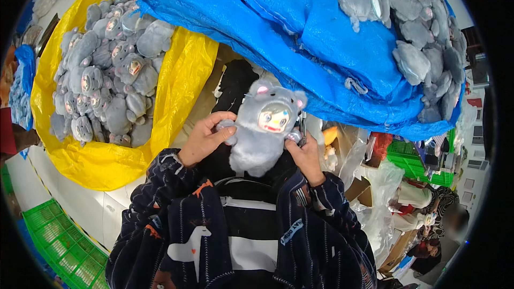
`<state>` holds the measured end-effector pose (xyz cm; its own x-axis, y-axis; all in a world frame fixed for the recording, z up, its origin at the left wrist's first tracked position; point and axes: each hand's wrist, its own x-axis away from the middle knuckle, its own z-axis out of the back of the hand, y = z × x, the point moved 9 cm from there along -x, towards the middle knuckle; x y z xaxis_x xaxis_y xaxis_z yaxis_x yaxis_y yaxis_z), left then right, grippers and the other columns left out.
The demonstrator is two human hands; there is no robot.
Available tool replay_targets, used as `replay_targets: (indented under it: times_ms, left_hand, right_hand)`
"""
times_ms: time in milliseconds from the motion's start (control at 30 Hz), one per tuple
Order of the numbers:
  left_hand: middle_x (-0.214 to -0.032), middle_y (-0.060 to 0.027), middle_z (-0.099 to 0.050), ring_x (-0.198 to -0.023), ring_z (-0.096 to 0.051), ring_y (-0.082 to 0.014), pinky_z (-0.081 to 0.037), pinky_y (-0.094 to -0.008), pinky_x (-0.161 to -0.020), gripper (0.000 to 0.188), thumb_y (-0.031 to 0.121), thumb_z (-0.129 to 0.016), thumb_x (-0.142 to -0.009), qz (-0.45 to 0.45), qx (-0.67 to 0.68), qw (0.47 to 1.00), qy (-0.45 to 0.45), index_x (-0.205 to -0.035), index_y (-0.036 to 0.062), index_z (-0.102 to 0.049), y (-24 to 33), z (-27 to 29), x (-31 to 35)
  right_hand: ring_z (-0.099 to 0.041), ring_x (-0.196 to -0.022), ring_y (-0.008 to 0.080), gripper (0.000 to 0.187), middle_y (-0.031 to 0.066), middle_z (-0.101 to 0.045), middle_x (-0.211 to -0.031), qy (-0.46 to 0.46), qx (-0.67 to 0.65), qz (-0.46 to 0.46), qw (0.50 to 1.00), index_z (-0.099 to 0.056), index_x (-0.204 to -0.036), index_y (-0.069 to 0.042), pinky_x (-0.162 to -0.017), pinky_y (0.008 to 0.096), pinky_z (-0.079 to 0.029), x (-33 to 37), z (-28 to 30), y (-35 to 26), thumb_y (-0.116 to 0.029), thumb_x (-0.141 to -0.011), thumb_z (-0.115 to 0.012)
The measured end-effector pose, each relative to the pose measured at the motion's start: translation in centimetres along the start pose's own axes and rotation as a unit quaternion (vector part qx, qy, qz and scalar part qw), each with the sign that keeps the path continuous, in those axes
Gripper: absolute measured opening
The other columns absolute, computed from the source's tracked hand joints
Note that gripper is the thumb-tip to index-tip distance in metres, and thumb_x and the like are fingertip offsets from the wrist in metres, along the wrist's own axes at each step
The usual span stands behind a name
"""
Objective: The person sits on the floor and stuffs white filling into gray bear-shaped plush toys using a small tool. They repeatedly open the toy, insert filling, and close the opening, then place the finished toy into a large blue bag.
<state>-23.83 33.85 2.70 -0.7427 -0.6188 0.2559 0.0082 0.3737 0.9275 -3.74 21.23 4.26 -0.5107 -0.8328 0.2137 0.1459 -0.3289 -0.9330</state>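
A grey plush toy with round ears, pink ear linings and a printed doll face is held upright over my lap, its face turned up toward me. My left hand pinches the toy's arm on the left side between thumb and fingers. On the other side, my right hand grips the opposite arm, its fingers partly hidden. At the left stands a yellow sack filled with similar grey plush toys. A big blue sack lies beyond my hands, with more grey plush pieces heaped at its right end.
Green plastic crates stand on the floor at lower left, and another green crate is at right. Clear plastic bags and cardboard lie right of me. Another person is at the far right.
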Motion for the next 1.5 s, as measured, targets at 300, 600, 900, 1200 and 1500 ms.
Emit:
replay_targets:
  times_ms: [300, 600, 900, 1200, 1500]
  left_hand:
    - [-0.106, -0.0016, -0.056, -0.095, -0.054, -0.0079, -0.044, -0.0229, -0.084, 0.040, 0.001, -0.058, -0.085, 0.005, 0.093, 0.995, -0.028, -0.123, 0.0018, -0.047, 0.1, -0.7, 0.8]
    - [-0.095, 0.0003, -0.060, -0.083, -0.055, -0.0056, -0.046, -0.0203, -0.075, 0.029, 0.005, -0.061, -0.086, -0.009, 0.118, 0.993, 0.020, -0.114, -0.0007, -0.054, -1.1, -0.3, 1.1]
    - [-0.085, 0.0021, -0.060, -0.074, -0.054, -0.0032, -0.045, -0.0179, -0.065, 0.016, 0.007, -0.062, -0.085, 0.015, 0.097, 0.995, 0.032, -0.099, 0.0009, -0.059, -1.6, -0.3, 1.1]
    - [-0.088, -0.0003, -0.062, -0.077, -0.055, -0.0033, -0.046, -0.0193, -0.069, 0.018, 0.003, -0.064, -0.082, -0.031, 0.110, 0.993, 0.037, -0.099, 0.0000, -0.059, -1.2, -0.3, 1.4]
    - [-0.085, -0.0027, -0.061, -0.072, -0.056, -0.0073, -0.047, -0.0215, -0.069, 0.016, 0.006, -0.063, -0.083, 0.038, 0.248, 0.968, -0.004, -0.098, 0.0011, -0.058, -2.5, -0.8, 1.4]
  right_hand:
    - [-0.057, -0.081, 0.0182, 0.030, 0.0101, -0.060, -0.088, 0.076, 0.137, 0.105, 0.982, -0.057, -0.105, 0.002, -0.071, 0.0285, -0.045, 0.5, 2.2, -4.4, -0.016, -0.082, -0.065]
    - [-0.060, -0.067, 0.0265, 0.035, 0.0095, -0.055, -0.090, -0.109, 0.348, 0.333, 0.869, -0.057, -0.108, -0.006, -0.058, 0.0337, -0.050, 1.4, -8.6, -12.1, -0.022, -0.078, -0.066]
    - [-0.061, -0.065, 0.0238, 0.036, 0.0079, -0.057, -0.086, -0.014, 0.454, 0.332, 0.827, -0.058, -0.106, -0.007, -0.054, 0.0323, -0.049, 1.6, -8.9, -12.0, -0.025, -0.077, -0.068]
    - [-0.061, -0.073, 0.0283, 0.044, 0.0094, -0.057, -0.095, -0.140, 0.271, 0.318, 0.897, -0.055, -0.110, -0.006, -0.060, 0.0354, -0.050, 0.5, -10.2, -13.1, -0.012, -0.069, -0.071]
    - [-0.059, -0.073, 0.0281, 0.029, 0.0092, -0.056, -0.084, -0.143, 0.231, 0.381, 0.884, -0.050, -0.090, -0.005, -0.059, 0.0356, -0.046, 0.5, -11.4, -11.4, 0.002, -0.066, -0.064]
